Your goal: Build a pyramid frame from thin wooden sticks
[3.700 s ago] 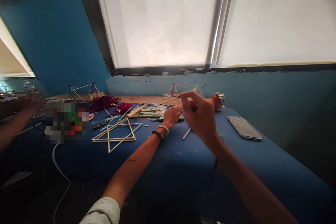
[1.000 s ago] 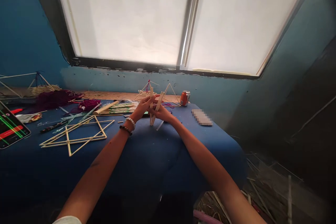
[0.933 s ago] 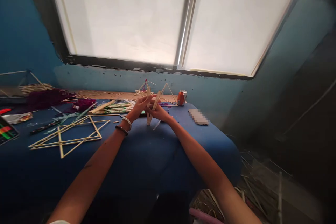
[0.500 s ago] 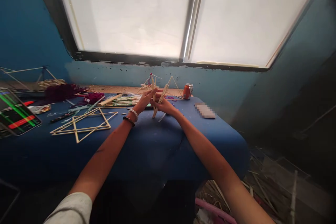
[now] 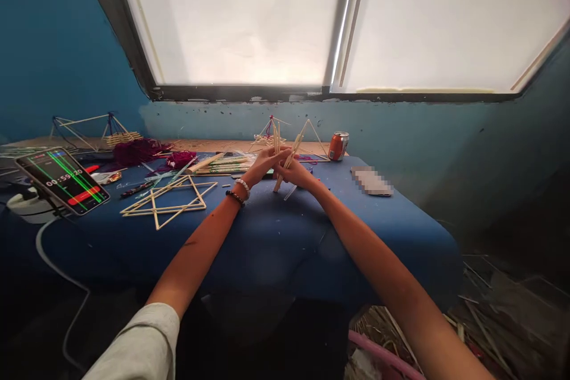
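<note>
Both of my hands are together above the far middle of the blue-covered table [image 5: 267, 231]. My left hand [image 5: 262, 167], with two bead bracelets at its wrist, is closed around thin wooden sticks [image 5: 276, 133] that stand nearly upright. Touching it, my right hand [image 5: 299, 174] grips a slanted bunch of wooden sticks [image 5: 294, 148], whose lower ends poke out below the fingers. Where the hands overlap, the fingertips are partly hidden. To the left lies a flat star-shaped frame of sticks [image 5: 178, 209].
A phone [image 5: 66, 181] showing a timer stands at the left. Purple yarn [image 5: 138, 154], a pen-like dark tool [image 5: 137, 189] and more sticks lie behind the star. An orange can [image 5: 338, 146] and a blurred flat card [image 5: 373, 181] are at the right. Below is a pink rim [image 5: 383, 356].
My view has turned left, so everything sits further right and more of the phone shows. Both hands keep hold of the sticks, with little visible movement.
</note>
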The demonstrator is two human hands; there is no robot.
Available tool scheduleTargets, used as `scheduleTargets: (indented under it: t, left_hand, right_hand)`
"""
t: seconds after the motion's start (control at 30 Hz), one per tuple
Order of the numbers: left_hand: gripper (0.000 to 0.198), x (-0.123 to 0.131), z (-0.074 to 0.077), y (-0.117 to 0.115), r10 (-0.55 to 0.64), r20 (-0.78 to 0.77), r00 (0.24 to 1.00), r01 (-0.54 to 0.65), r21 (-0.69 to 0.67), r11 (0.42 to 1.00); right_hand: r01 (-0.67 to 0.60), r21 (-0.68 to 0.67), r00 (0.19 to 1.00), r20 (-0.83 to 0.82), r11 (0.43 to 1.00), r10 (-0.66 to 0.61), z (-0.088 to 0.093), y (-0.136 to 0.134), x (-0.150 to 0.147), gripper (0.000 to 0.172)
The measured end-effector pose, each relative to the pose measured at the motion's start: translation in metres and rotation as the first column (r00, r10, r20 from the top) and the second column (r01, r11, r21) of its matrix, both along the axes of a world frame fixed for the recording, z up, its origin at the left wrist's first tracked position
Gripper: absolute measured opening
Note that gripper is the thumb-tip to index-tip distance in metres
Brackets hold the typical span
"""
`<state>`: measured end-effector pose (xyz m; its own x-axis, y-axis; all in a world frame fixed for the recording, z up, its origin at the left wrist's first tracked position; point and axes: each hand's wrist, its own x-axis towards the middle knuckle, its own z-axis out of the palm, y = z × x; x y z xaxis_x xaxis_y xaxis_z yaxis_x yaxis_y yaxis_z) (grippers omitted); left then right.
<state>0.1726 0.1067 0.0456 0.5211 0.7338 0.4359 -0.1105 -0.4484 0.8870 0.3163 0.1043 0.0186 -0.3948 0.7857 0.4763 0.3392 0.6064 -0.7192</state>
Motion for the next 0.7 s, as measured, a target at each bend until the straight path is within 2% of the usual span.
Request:
scheduleTargets:
  t: [0.1,0.17,0.43,0.7]
  left_hand:
    - [0.054,-0.0013,0.0004,-0.0025,0.010,-0.043,0.999,-0.009,0.038,0.999]
    - [0.060,-0.0017,-0.0004,-0.0019,0.021,-0.054,0.998,-0.020,0.018,1.000]
    - [0.080,0.0012,-0.0033,0.0015,0.011,0.031,0.999,-0.008,-0.095,0.995]
    - [0.070,0.0010,-0.0032,-0.0034,0.010,-0.074,0.997,-0.010,-0.008,1.000]
  right_hand:
    - [0.004,0.017,1.000,0.019,1.000,-0.004,0.0005,-0.0018,-0.0013,0.023]
    - [-0.010,0.033,1.000,0.026,0.999,0.009,0.0012,-0.0026,-0.0021,0.022]
    - [-0.031,0.009,0.995,0.095,0.999,0.030,0.0028,-0.0020,-0.0025,0.035]
    - [0.024,0.019,0.990,0.139,1.000,-0.027,0.0025,-0.0088,-0.0005,0.030]
